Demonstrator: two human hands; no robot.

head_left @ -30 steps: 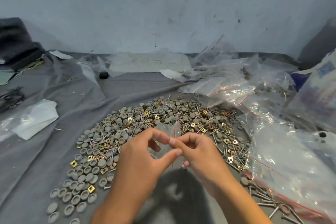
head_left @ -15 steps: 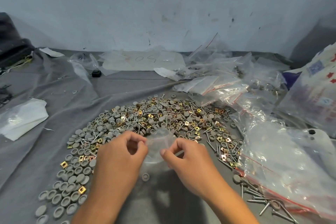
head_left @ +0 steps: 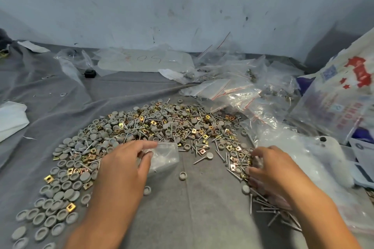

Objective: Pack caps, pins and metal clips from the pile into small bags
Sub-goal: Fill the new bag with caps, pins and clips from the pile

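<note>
A: Largest item first?

B: A grey cloth (head_left: 202, 218) is covering the table, creased toward the left. Against the back edge a scuffed pale wall (head_left: 182, 2) is standing.

A: Next?

B: A heap of clear plastic bags (head_left: 253, 95) is lying at the right rear, some with red seal strips. A printed sack (head_left: 344, 95) is leaning at far right.

A: The task stock?

B: The pile (head_left: 162, 125) is spreading in an arc across the middle of the cloth: grey round caps (head_left: 66, 178) lying thick on the left, brass-coloured square metal clips (head_left: 70, 207) mixed in among them, pins (head_left: 263, 204) gathering at the lower right.

A: Hands?

B: The left hand (head_left: 121, 168) is pinching a small bag (head_left: 165, 156) between thumb and fingers, just in front of the pile's near edge. The right hand (head_left: 271, 168) is resting on the right side of the pile, fingers curled down among clips and pins; whether they are grasping a piece I cannot tell.

A: Smallest?

B: A single cap (head_left: 182, 176) is lying alone on the cloth between the two hands.
</note>
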